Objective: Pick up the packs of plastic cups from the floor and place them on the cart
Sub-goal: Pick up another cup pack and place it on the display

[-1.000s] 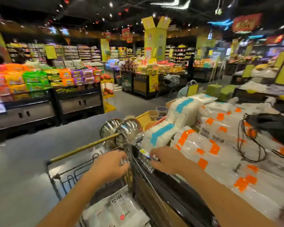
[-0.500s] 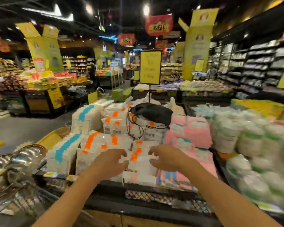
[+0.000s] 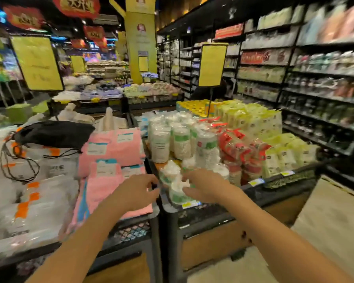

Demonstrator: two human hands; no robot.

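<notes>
Two bare forearms reach forward from the bottom edge toward a store display bin. Left hand [image 3: 136,190]: palm down, fingers curled loosely and spread, hovering at the seam between two bins, just left of the cup packs; it grips nothing that can be seen. Right hand [image 3: 206,187]: palm turned inward, fingers [image 3: 189,178] bent around the right side of a pack of plastic cups [image 3: 177,192] with a green-and-white label; the fingertips touch the wrapping, though motion blur hides whether the grasp is fully closed. The pack sits at the front edge of the right-hand bin [image 3: 217,213], between the two hands and nearer the right one.

Behind it stand further wrapped cup stacks with green labels [image 3: 181,141], upright and packed close together; to their right lie red-printed cup packs [image 3: 236,148] and yellow-green packs [image 3: 280,148]. The left bin holds pink packages [image 3: 114,152], with white packs bearing orange marks [image 3: 35,199] farther left. A black drawstring bag [image 3: 55,133] rests on top of the white packs. Dark shelving [image 3: 307,78] lines the right wall. Yellow signs [image 3: 212,65] rise above the displays. No cart appears in this view.
</notes>
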